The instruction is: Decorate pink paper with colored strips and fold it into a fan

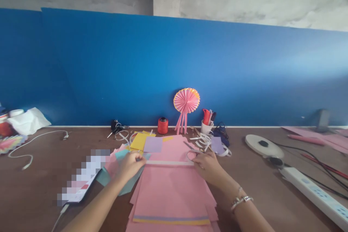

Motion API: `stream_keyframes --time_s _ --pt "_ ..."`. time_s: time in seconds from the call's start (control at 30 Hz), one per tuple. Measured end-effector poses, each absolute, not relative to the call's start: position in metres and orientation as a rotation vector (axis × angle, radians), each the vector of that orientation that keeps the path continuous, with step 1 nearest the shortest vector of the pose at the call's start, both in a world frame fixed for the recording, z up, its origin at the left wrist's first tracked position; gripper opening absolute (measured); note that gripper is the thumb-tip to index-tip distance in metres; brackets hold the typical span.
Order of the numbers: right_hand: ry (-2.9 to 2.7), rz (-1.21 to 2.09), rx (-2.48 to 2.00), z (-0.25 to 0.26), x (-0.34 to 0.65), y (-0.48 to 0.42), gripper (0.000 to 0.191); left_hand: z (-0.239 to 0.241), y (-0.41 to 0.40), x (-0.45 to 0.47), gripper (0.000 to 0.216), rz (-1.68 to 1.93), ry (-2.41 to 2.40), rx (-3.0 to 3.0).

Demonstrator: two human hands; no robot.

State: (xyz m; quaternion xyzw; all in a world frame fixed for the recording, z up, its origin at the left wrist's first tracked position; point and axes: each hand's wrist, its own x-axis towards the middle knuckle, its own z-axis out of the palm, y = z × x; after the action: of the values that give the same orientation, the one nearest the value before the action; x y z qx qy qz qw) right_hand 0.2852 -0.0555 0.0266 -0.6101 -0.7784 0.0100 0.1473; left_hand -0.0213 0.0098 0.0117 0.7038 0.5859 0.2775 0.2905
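A white strip of tape runs straight across the upper part of a pink paper sheet. My left hand is closed, pinching the strip's left end between thumb and fingers. At the other end my right hand is closed around a tape roll, whose ring shows beside the fingers. More pink sheets lie stacked unevenly under this one. Along the sheet's near edge run a purple and a yellow band. Just beyond the strip lie a purple paper piece and a yellow paper piece.
A pleated pink paper rosette leans on the blue partition. Nearby stand a red thread spool and a white cup of tools. A phone lies left; a power strip and a white round base lie right.
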Motion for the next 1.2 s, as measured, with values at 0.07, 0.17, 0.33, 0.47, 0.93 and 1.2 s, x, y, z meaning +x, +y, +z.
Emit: stream_keyframes --time_s 0.07,0.17,0.33,0.47,0.93,1.2 --pt "-2.257 0.037 -1.814 0.027 0.287 -0.055 0.028 0.008 0.012 -0.022 0.015 0.691 1.581 1.908" --pt "-2.263 0.063 -1.85 0.028 0.287 -0.056 0.029 0.006 0.012 -0.022 0.014 0.664 1.596 1.924" --pt "-2.269 0.117 -1.883 0.028 0.287 -0.057 0.026 0.007 0.01 -0.021 0.014 0.653 1.631 1.936" --pt "-2.28 0.128 -1.875 0.027 0.288 -0.056 0.026 0.007 0.01 -0.02 0.015 0.648 1.641 1.951" --pt "-2.124 0.076 -1.788 0.03 0.289 -0.055 0.029 0.01 0.006 -0.016 0.016 1.003 1.554 2.147" --pt "-1.667 0.36 -1.669 0.03 0.293 -0.048 0.031 0.035 -0.018 -0.008 0.017 1.455 1.538 2.379"
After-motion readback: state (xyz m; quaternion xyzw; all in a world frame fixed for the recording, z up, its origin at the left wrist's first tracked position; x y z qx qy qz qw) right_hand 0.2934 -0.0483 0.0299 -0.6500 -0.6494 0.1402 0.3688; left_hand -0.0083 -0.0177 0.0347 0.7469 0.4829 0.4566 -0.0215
